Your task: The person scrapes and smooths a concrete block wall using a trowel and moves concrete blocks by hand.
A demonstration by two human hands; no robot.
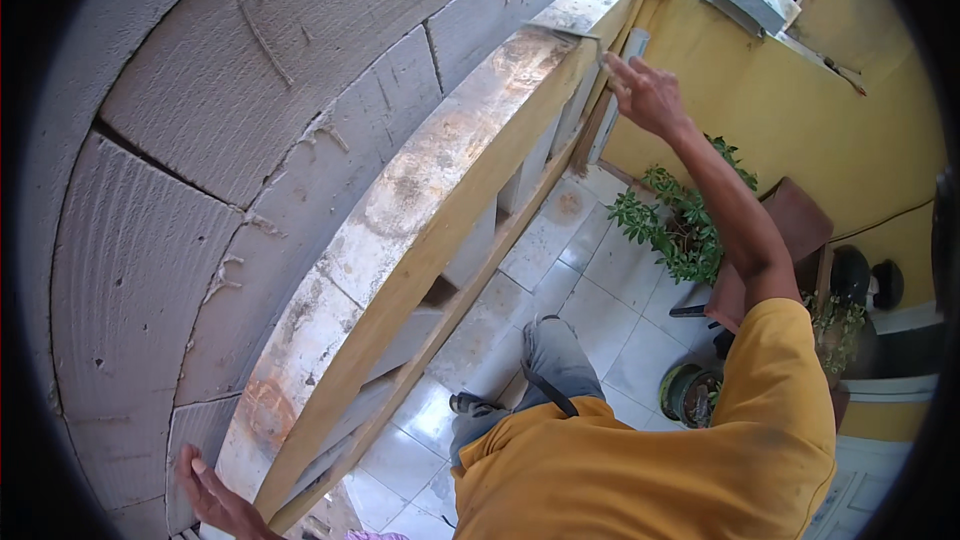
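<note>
Plainly, the right hand (645,95) grips a thin, flat grey tool (562,33) toward the far end of the stained, whitish ledge (400,185); the left hand (218,497), near left, is loosely uncurled, empty

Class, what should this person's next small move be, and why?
Probably, the right hand should draw the flat-bladed tool along the ledge toward the body: the blade appears set across the ledge's top, and brown, patchy stains mark the surface on the nearer side.
</note>
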